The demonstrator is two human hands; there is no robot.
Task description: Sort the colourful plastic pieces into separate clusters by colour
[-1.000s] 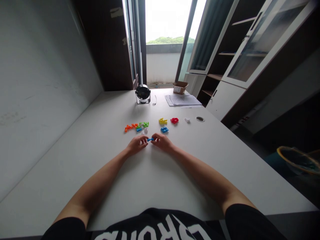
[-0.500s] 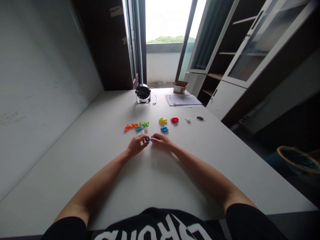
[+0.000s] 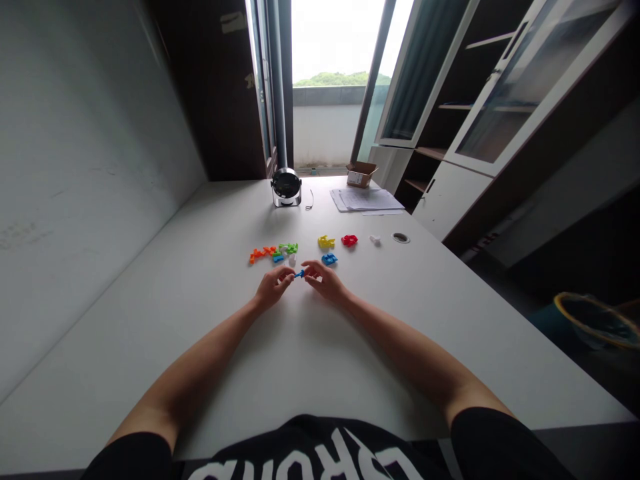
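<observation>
Near the middle of the table, a small blue plastic toy piece (image 3: 299,274) is held between my two hands. My left hand (image 3: 273,287) pinches its left end with thumb and fingertips. At its right end, the curled fingers and thumb of my right hand (image 3: 325,280) close around the piece. Its exact shape is too small to make out. Just beyond my right hand lies a blue toy cluster (image 3: 329,259). Past my left hand are orange pieces (image 3: 263,254), green pieces (image 3: 289,249), a blue piece (image 3: 278,259) and a white piece (image 3: 293,259).
Farther out on the white table (image 3: 200,360) sit a yellow cluster (image 3: 326,241), a red cluster (image 3: 349,241) and a white piece (image 3: 375,239). A round cable hole (image 3: 401,237) is at right. Behind are a black round device (image 3: 287,185), papers (image 3: 367,199) and a cardboard box (image 3: 361,175).
The blue piece between my hands has turned and shows more. My left fingers have drawn together on it, while my right fingers have lifted and spread slightly. The other pieces stay put.
</observation>
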